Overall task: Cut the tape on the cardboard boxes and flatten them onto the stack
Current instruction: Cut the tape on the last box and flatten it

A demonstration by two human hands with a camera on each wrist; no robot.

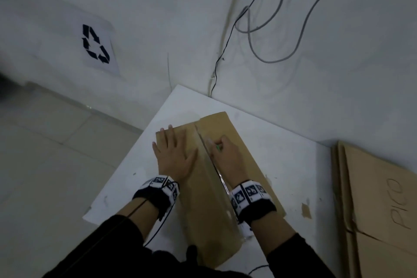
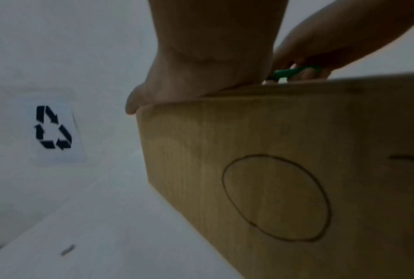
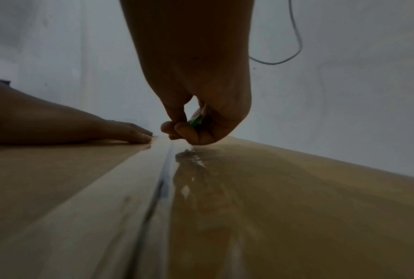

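Right hand (image 1: 225,153) fingers pinched on a small green cutter (image 3: 196,120) at the taped centre seam (image 1: 209,160) of the cardboard box (image 1: 237,142); left hand (image 1: 174,156) flat, fingers spread, pressing the left flap. Box sits on the white table (image 1: 140,165), flattened stack (image 1: 379,198) to the right. Risk: the left thumb lies just beside the seam, so a slip could nick it, or the blade could wander off the tape.

Left hand (image 1: 174,157) flat on box (image 1: 207,189); right hand (image 1: 225,153) grips cutter (image 1: 218,147).

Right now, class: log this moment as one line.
left hand flat on box | right hand grips green cutter at tape seam | stack beside
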